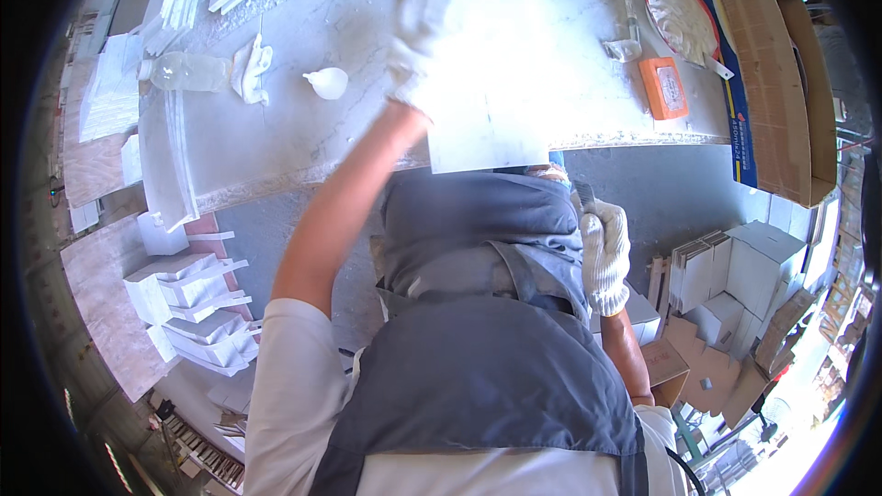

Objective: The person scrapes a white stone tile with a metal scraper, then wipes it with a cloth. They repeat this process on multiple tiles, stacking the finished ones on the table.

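Note:
A white rectangular slab (487, 119) lies on the pale worktable in front of me, its near end jutting past the table's edge. Bright glare washes out its upper part. My left hand (415, 46), in a white knit glove, is at the slab's left edge; motion smears its fingers, so their hold cannot be made out. Down beside my apron on the right, my gloved right hand (604, 253) is closed on a small scraper with a flat grey blade (584, 193). That blade points up toward the table edge, apart from the slab.
On the worktable (358, 133) left are a clear bottle (188, 72), a crumpled white glove (253, 69) and a white bulb-shaped piece (328, 83). Rightward sit an orange block (663, 89), a red-rimmed dish of white material (682, 18) and a cardboard box (767, 73).

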